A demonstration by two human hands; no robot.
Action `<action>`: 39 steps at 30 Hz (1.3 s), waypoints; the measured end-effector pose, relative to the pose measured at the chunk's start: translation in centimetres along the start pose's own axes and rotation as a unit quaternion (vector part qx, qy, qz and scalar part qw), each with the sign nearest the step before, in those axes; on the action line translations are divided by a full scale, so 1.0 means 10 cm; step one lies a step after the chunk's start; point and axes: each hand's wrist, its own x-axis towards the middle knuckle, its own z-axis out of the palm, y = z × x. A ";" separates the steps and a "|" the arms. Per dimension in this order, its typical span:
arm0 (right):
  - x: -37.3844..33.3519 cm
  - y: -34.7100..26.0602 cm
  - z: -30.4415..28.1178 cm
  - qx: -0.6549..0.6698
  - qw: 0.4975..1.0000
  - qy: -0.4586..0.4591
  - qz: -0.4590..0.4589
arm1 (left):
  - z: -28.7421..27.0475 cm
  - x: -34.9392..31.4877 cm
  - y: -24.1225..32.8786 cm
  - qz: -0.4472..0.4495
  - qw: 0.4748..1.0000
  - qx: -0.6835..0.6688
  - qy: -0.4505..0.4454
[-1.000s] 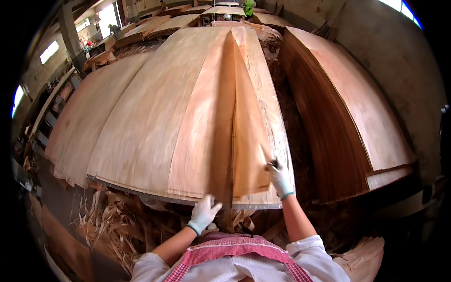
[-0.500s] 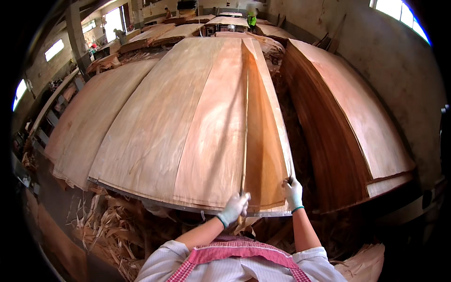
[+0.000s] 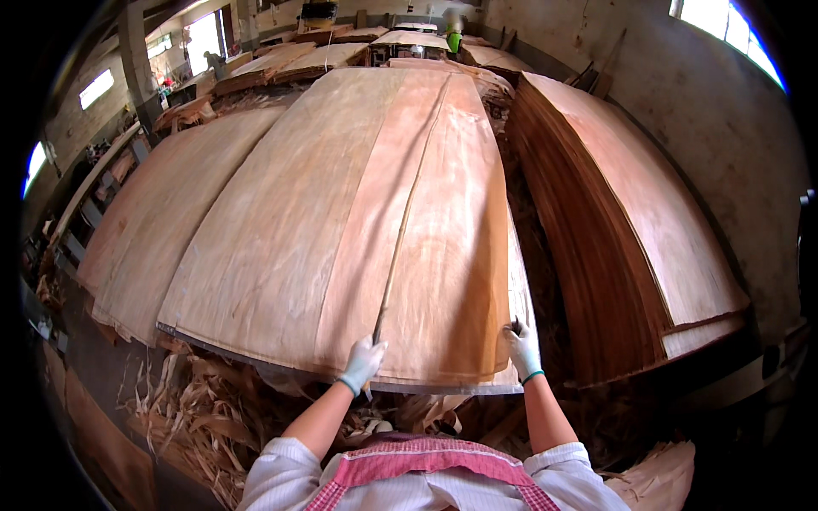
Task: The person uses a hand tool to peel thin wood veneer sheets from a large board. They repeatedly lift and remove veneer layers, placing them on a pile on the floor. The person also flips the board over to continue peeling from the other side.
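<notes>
A long thin wooden stick [image 3: 407,209] runs from my left hand [image 3: 364,361] far up over the stack. My gloved left hand is closed around its near end, just at the stack's front edge. Under the stick lies a pinkish wood veneer sheet [image 3: 443,272], with a darker orange strip along its right side. At the sheet's near right corner is my gloved right hand [image 3: 522,345], its fingers closed. Something small and dark shows at those fingertips; its kind I cannot make out. Paler veneer [image 3: 273,230] covers the left part of the stack.
A tall veneer stack [image 3: 596,230] stands on the right, past a narrow dark gap. Another stack [image 3: 179,204] adjoins on the left. Torn veneer scraps [image 3: 204,417] pile up below the front edge. A person in bright green [image 3: 454,38] is at the far end.
My left hand and the stick have swung left. The pink sheet now spreads farther right, leaving a narrower orange area. My right hand has shifted slightly left and stays by the corner.
</notes>
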 end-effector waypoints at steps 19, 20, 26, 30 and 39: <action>0.22 -0.86 2.90 -0.363 0.869 -0.250 -0.224 | 0.65 -0.63 -1.15 -0.001 0.973 0.224 -0.056; 0.23 -0.85 2.92 -0.349 0.867 -0.268 -0.235 | 0.66 -0.64 -1.00 -0.100 0.983 0.103 -0.117; 0.11 -1.24 2.44 -0.040 0.873 -0.486 0.028 | 0.62 -0.58 -0.75 -0.159 0.932 -0.205 -0.254; 0.22 -1.11 1.55 0.027 0.984 -0.175 -0.005 | 0.56 -0.50 -0.72 0.128 0.967 0.068 -0.208; 0.05 -1.42 1.34 0.146 0.976 -0.159 0.011 | 0.38 -1.09 0.36 -0.065 0.794 -0.417 -0.438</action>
